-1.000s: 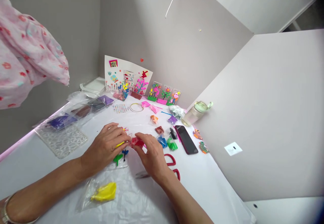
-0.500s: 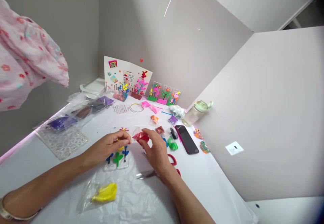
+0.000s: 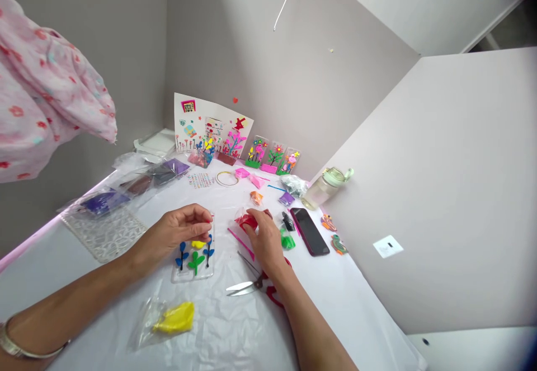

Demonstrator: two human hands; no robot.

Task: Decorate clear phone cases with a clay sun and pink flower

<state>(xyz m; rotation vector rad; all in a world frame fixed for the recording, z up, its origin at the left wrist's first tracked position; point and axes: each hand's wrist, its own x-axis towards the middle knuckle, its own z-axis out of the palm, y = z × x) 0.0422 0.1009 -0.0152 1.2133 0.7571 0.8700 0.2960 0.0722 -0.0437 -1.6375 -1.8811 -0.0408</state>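
Note:
My left hand (image 3: 178,232) hovers over a clear plastic card (image 3: 193,259) decorated with blue, green and yellow clay flowers. Its fingertips are pinched together on something too small to name. My right hand (image 3: 265,239) rests to the right, fingers closed on a small clear bag of red clay (image 3: 245,220). A pink stick (image 3: 240,243) lies between my hands. Scissors with red handles (image 3: 250,286) lie open under my right wrist.
A bag of yellow clay (image 3: 172,318) lies near me. Small clay bags, a black phone (image 3: 309,231), a water bottle (image 3: 325,187), finished flower cards (image 3: 272,159), a paper collage (image 3: 210,126) and a patterned clear mat (image 3: 103,232) surround the work spot. Grey partition walls enclose the table.
My right hand carried the red clay bag up and to the right, uncovering the scissors and pink stick. My left hand lifted off the flower card, fingers pinched.

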